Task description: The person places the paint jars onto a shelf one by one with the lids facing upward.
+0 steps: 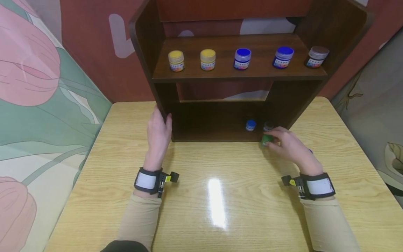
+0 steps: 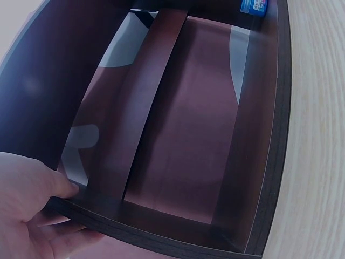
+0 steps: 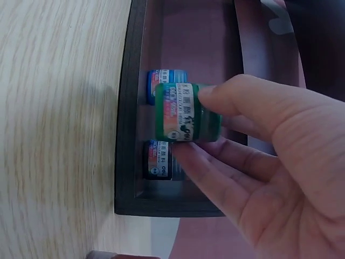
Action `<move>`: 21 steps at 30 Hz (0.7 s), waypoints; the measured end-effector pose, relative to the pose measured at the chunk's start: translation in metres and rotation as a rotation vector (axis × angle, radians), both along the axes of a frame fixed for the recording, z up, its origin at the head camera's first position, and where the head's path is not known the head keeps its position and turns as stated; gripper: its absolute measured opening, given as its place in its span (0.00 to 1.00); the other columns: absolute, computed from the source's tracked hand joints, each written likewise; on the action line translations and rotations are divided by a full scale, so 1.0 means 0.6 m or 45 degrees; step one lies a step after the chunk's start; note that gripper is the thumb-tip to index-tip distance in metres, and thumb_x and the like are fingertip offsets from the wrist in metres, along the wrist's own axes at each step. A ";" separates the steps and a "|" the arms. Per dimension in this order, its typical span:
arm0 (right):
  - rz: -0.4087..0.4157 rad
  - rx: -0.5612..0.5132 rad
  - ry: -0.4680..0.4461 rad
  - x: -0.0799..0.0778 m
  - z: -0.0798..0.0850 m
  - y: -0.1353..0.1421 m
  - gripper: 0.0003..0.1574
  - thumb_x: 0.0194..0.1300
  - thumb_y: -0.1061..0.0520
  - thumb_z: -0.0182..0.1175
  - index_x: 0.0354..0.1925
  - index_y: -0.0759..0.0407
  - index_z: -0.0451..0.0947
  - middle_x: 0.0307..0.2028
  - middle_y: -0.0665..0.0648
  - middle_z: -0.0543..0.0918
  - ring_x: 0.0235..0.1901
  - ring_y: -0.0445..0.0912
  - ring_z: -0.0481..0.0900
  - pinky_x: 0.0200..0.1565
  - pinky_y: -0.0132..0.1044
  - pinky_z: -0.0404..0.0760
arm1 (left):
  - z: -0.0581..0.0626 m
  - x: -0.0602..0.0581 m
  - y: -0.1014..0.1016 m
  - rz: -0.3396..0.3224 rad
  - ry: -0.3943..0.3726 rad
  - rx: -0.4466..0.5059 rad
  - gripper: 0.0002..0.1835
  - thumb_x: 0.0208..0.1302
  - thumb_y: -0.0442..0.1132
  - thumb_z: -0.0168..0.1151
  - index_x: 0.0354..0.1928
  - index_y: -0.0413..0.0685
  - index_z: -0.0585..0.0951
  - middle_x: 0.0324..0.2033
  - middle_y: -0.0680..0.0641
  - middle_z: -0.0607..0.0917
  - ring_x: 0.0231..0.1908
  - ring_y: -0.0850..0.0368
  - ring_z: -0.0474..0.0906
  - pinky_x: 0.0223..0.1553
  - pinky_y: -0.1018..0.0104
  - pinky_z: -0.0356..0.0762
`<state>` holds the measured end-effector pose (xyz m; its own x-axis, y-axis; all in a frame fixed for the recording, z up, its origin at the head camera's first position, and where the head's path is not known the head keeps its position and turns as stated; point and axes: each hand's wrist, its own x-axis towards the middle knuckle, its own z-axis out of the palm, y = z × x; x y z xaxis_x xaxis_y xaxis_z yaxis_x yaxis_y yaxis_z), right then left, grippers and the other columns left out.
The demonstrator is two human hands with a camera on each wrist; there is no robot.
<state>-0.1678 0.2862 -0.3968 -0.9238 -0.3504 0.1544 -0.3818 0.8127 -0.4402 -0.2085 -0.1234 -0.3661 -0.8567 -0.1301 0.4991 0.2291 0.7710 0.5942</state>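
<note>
My right hand (image 1: 291, 145) pinches a small green paint jar (image 3: 177, 113) by its lid end, between thumb and fingers. The jar is at the front edge of the lower shelf (image 1: 211, 122), at its right end. Just behind it on that shelf are a blue paint jar (image 1: 250, 125) and a dark paint jar (image 3: 158, 160), which the hand partly hides in the head view. My left hand (image 1: 158, 134) grips the left side panel (image 2: 156, 237) of the brown shelf unit, thumb on the inner side and fingers outside.
On the upper shelf (image 1: 225, 42) stand two yellow jars (image 1: 176, 61), two blue jars (image 1: 242, 59) and a dark brown jar (image 1: 316, 57). The unit stands on a wooden table (image 1: 189, 210) against a patterned wall (image 1: 91, 52). A jar (image 3: 121, 255) shows partly beside the unit's right side.
</note>
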 end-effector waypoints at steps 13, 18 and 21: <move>-0.018 -0.104 0.132 -0.007 -0.011 -0.010 0.23 0.59 0.66 0.69 0.54 0.69 0.81 0.49 0.70 0.81 0.40 0.61 0.87 0.42 0.53 0.86 | 0.002 0.001 0.000 0.012 -0.016 0.004 0.22 0.72 0.37 0.57 0.63 0.32 0.70 0.51 0.31 0.83 0.52 0.35 0.82 0.52 0.43 0.81; -0.045 -0.151 0.106 -0.006 -0.006 -0.019 0.22 0.58 0.68 0.68 0.52 0.70 0.79 0.50 0.72 0.81 0.40 0.62 0.87 0.43 0.53 0.86 | 0.001 0.000 -0.001 0.010 -0.021 0.023 0.21 0.72 0.36 0.58 0.62 0.33 0.70 0.51 0.31 0.84 0.52 0.35 0.83 0.52 0.43 0.82; -0.055 -0.170 0.095 -0.006 -0.005 -0.026 0.21 0.58 0.68 0.68 0.51 0.70 0.79 0.50 0.72 0.81 0.41 0.63 0.87 0.43 0.53 0.86 | 0.001 -0.001 -0.001 0.006 -0.030 0.027 0.21 0.72 0.37 0.58 0.62 0.34 0.70 0.52 0.32 0.83 0.53 0.36 0.82 0.53 0.44 0.82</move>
